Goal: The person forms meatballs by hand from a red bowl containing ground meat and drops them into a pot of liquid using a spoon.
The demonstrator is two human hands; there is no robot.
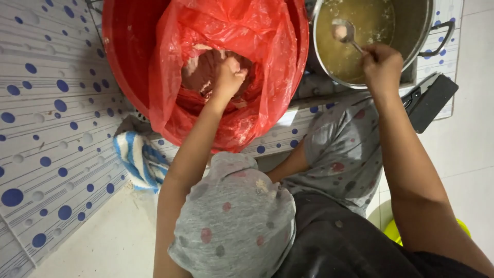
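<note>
Pink minced paste (206,69) sits inside red plastic bag (267,56), bag lining red tub (123,46); bag mouth open, folded over tub rim, smeared with paste. Metal spoon (343,32) tilted over broth, pale round lump in bowl, handle slanting down-right. Steel pot (411,31) just beside tub, filled with cloudy yellowish broth (370,20), pale bits floating.

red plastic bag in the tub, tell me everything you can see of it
The red plastic bag is thin, glossy and crinkled, see-through in places. It lines a round red tub, its mouth open and its edge draped over the tub's near rim. Inside lies a pinkish, pasty mass; pale smears of it cling to the bag's inner folds. The left hand reaches in, closed on the mass, its forearm brushing the plastic.
</note>
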